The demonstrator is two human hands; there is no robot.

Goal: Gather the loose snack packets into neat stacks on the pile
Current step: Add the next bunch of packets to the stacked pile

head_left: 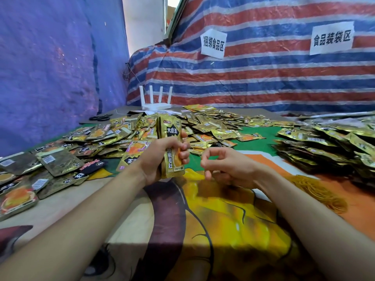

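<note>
Several packets held: left hand (160, 158) grips a bundle of gold snack packets (169, 130) upright, fingers curled round its front, thumb behind; bundle is raised just above the table, edges roughly squared
Right hand (223, 169): hovers just beside the bundle, apart from it; fingers curled, forefinger and thumb bent into a near-closed loop; cannot tell whether anything thin is pinched there
Step in hand: judged to be the tidying of one gathered bundle before it goes to the pile; gathering is far from done, since many packets lie loose
Next move: likely calls for the right hand to steady or tap the bundle edges flush, then a carry across to the right; bundle must stay pinched firmly, as the foil looks slippery and could fan out
Loose packets (213, 126): wide heap behind the hands, spreading left into a flatter scatter (60, 159)
Pile (324, 147): layered stacks at the right edge of the table, well apart from the bundle
Surface: printed cartoon cloth (233, 224), with a green patch (257, 144) beyond; tangle of rubber bands (318, 191) near the pile
Far end of the table: white router (156, 102) with four aerials; black scissors (101, 118) beside it
Room: striped tarpaulin (263, 82) as back wall, bearing two paper signs (213, 43) (331, 37); blue sheet (50, 67) on the left
</note>
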